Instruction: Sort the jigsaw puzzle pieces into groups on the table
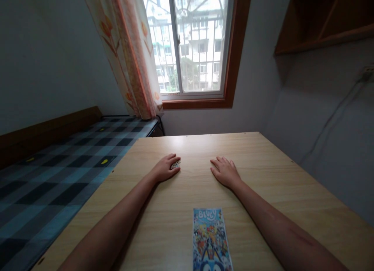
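Observation:
My left hand [167,168] lies palm down on the wooden table [193,146], with the thumb apart from the fingers. Beneath it, partly covered, is a small flat thing with a speckled pattern [175,164]; its kind cannot be made out. My right hand [224,171] rests flat on the tabletop with fingers spread, and nothing shows under it. Between my forearms, close to the near edge of the view, lies a colourful printed sheet or booklet [212,238] with "BLUEY" lettering and many cartoon figures.
A bed with a checked cover [73,162] stands against the table's left side. Beyond the table are a window [201,41] and a flowered curtain [128,49]. A wooden wall shelf [327,37] hangs at upper right, with a cable [333,111] running down the wall.

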Tool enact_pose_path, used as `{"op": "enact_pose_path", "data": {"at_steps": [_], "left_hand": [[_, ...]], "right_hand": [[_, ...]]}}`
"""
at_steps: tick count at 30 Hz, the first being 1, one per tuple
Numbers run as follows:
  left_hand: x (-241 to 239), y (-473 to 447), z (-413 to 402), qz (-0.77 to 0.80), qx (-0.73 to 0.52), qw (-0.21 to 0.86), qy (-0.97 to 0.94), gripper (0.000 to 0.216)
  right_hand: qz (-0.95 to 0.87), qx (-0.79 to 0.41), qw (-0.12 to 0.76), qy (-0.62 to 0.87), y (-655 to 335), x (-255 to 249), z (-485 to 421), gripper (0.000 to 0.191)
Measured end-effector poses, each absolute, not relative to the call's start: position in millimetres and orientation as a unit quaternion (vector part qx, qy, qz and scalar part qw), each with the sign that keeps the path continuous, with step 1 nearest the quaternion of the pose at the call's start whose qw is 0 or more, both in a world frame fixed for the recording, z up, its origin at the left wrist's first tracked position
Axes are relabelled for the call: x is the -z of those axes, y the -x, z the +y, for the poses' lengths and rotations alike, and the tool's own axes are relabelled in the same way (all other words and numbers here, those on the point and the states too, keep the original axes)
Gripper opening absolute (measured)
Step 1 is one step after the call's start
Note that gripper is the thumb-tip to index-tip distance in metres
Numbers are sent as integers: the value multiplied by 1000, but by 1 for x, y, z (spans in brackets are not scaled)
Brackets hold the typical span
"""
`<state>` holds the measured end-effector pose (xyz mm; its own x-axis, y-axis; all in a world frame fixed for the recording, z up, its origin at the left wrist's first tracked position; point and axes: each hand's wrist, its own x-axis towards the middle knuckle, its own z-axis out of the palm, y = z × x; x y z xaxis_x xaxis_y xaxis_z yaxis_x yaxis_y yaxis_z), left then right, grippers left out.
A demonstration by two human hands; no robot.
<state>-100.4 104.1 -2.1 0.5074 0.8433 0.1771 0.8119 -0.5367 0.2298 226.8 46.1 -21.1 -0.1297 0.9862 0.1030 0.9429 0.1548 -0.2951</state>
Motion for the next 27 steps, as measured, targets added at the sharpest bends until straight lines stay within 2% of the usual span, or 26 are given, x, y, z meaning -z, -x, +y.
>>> {"op": "enact_pose_path", "data": {"at_steps": [7, 13, 16, 20, 23, 27], "left_hand": [[1, 21, 67, 392, -141, 95, -904, 59], [0, -18, 45, 374, -144, 122, -908, 53], [1, -22, 38, 383, -172, 186, -888, 49], [6, -7, 34, 393, -272, 278, -833, 47], [10, 10, 40, 433, -323, 270, -797, 47], [13, 18, 49, 487, -315, 203, -789, 45]], "right_hand": [[-744, -80, 157, 645, -227, 20, 46, 46], [-730, -110, 220, 638, -233, 20, 50, 37], [-725, -123, 239, 634, -236, 20, 50, 34], [-732, -132, 238, 624, -240, 20, 50, 32], [-749, -138, 234, 605, -242, 21, 49, 34], [-781, -139, 242, 559, -242, 23, 45, 42]]}}
